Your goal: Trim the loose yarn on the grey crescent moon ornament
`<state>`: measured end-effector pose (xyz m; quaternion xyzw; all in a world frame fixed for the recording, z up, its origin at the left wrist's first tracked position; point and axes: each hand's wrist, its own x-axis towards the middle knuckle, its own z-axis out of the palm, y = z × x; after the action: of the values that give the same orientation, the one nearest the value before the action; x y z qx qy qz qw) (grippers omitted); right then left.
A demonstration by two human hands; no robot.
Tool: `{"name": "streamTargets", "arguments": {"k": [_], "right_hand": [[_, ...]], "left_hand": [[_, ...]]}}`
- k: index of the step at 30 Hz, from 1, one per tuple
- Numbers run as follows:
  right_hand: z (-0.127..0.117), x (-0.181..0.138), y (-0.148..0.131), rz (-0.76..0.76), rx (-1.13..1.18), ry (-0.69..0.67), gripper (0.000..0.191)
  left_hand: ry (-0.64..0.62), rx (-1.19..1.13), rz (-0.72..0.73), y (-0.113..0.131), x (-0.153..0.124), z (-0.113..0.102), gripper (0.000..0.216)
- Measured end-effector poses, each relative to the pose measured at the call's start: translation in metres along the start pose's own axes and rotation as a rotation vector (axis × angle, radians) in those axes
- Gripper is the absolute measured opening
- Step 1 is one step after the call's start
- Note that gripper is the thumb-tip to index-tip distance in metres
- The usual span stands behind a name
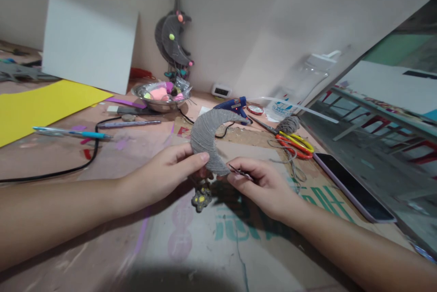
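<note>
A crescent moon (204, 139) wound in grey yarn is gripped in my left hand (177, 162), thumb across its front. My right hand (261, 185) is closed at the moon's lower tip, pinching a thin dark piece (241, 173) whose kind I cannot make out. Whether the right fingers also press on the tip is unclear. Under my left fingers shows a small dark lump with yellow spots (201, 198); what it hangs from or rests on is hidden.
Behind the moon lies a blue glue gun (232, 104). To the right are scissors (290, 141), a yarn ball (288, 124) and a phone (353, 187). A metal bowl (164, 106) of craft bits stands behind. Pens (71, 133) and a black cable (90, 162) lie left.
</note>
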<state>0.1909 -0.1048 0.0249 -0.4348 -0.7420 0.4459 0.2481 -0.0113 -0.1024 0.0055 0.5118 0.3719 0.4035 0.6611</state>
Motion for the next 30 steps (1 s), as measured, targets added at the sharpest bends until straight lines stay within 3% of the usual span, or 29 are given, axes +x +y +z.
{"name": "streamTargets", "arguments": {"k": [9, 14, 18, 22, 30], "right_hand": [[0.000, 0.003, 0.002, -0.114, 0.012, -0.026, 0.012], [-0.002, 0.002, 0.001, -0.071, 0.059, -0.016, 0.018], [0.001, 0.003, -0.006, 0.028, 0.067, 0.056, 0.021], [0.006, 0.004, -0.009, 0.068, 0.030, 0.023, 0.016], [0.004, 0.003, -0.003, 0.030, 0.081, 0.002, 0.026]], "left_hand": [[-0.050, -0.029, 0.013, 0.003, 0.001, 0.000, 0.032], [-0.029, 0.074, 0.051, 0.001, 0.001, -0.001, 0.029], [-0.129, 0.257, 0.083, -0.002, 0.000, -0.004, 0.026], [-0.204, 0.325, 0.090, -0.003, 0.000, -0.006, 0.028], [-0.126, 0.041, 0.057, 0.004, -0.001, 0.000, 0.024]]}}
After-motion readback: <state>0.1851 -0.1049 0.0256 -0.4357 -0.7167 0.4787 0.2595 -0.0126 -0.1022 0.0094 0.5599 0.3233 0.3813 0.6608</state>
